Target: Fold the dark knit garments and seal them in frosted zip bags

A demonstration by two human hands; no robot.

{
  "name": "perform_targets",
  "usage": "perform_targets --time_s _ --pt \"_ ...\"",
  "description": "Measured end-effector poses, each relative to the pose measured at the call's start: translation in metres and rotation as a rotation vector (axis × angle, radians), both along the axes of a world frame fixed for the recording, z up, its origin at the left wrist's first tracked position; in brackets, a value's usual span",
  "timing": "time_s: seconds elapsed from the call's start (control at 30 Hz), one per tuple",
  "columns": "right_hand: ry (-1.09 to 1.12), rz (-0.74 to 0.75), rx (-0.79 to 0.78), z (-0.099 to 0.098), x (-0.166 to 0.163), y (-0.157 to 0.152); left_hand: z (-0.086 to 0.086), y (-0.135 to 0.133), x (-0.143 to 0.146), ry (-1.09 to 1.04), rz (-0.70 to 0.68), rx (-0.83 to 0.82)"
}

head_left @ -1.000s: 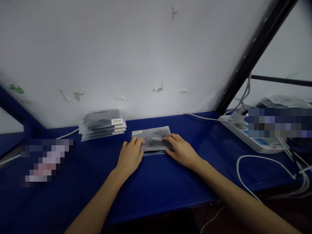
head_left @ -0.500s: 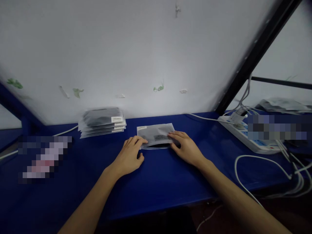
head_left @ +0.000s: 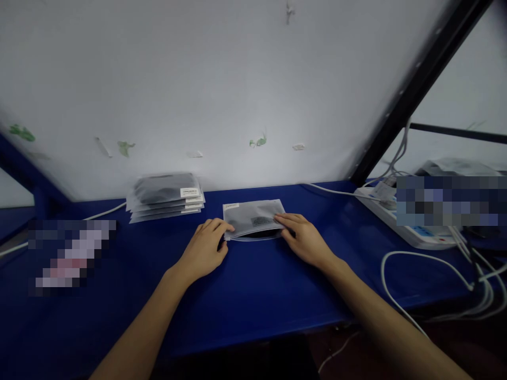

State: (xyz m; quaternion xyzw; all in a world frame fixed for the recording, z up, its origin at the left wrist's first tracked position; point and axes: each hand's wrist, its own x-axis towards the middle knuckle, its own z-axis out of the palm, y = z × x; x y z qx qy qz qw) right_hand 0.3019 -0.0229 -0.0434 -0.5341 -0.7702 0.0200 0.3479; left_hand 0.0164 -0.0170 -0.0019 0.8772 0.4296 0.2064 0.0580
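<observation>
A frosted zip bag (head_left: 251,214) lies flat on the blue table (head_left: 257,295), its mouth towards me and gaping a little along the front edge. It has a small white label at the top left and dark print, and something dark shows inside. My left hand (head_left: 204,248) is at the bag's front left corner, index finger and thumb closed around a small white end piece there. At the right edge, my right hand (head_left: 304,237) grips the bag, fingers on top and thumb at the front lip.
Several similar labelled bags (head_left: 164,195) are stacked at the back left against the white wall (head_left: 237,79). To the right are a white power strip (head_left: 420,237) with plugs and loose white cables (head_left: 386,269). A blurred-out object (head_left: 75,256) lies at the left.
My left hand has shifted slightly left, and its thumb has come up to the index finger at the bag's corner. The right hand stays almost still on the bag.
</observation>
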Motion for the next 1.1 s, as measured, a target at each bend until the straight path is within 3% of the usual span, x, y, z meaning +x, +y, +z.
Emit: perform_targets --time_s 0.2,0.33,0.53,0.63,0.93,1.1 --pt "-0.035 -0.004 0.03 0.003 0.0 -0.002 0.003 0.0 0.0 0.019 0.013 0.028" --pt "-0.075 -0.002 0.166 0.016 -0.01 -0.013 0.006 -0.004 0.005 0.011 -0.022 0.05" --pt "-0.222 0.275 0.29 0.026 -0.035 -0.03 0.005 -0.021 0.026 0.012 -0.12 0.12" --pt "-0.289 0.335 0.374 0.026 -0.041 -0.032 0.003 -0.027 0.035 -0.016 -0.149 0.162" --pt "-0.327 0.219 0.384 0.028 -0.026 -0.028 0.008 -0.03 0.035 -0.137 -0.143 0.341" --pt "-0.326 -0.037 0.287 0.028 0.017 -0.003 0.015 -0.03 0.03 -0.309 -0.072 0.462"
